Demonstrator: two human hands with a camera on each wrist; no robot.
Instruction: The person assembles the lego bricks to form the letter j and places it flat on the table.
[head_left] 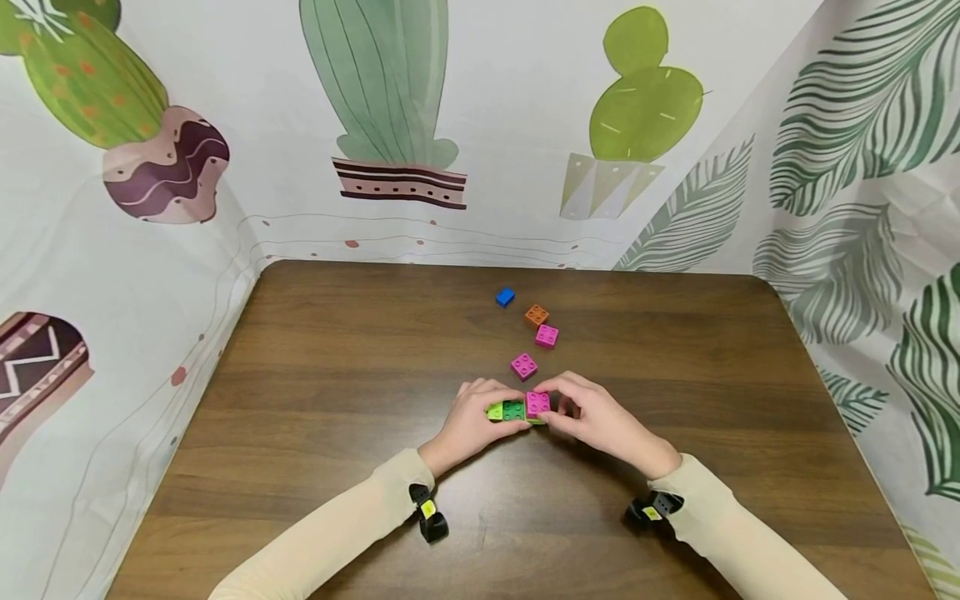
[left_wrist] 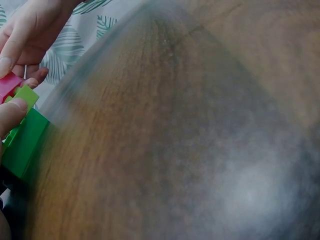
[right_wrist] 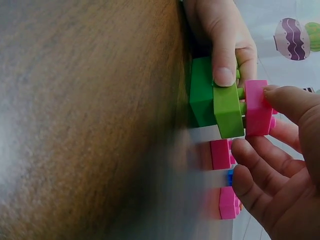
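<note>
My left hand [head_left: 476, 419] grips a small stack of toy building bricks between thumb and fingers. In the right wrist view a dark green brick [right_wrist: 201, 95] forms its bottom, with a light green brick [right_wrist: 227, 111] on top of that. My right hand [head_left: 600, 419] pinches a pink brick [right_wrist: 258, 108] over the light green one. Light green studs show in a narrow gap beneath the pink brick. From the head view, dark green studs [head_left: 513, 409] and a light green end [head_left: 495, 412] appear left of the pink brick. The left fingers hide part of the stack.
Beyond the hands lie a pink brick [head_left: 523, 367], another pink brick [head_left: 547, 336], an orange brick [head_left: 536, 315] and a blue brick [head_left: 505, 297]. They rest on a brown wooden table [head_left: 360, 333]. A plant-patterned cloth [head_left: 517, 108] hangs behind and beside it.
</note>
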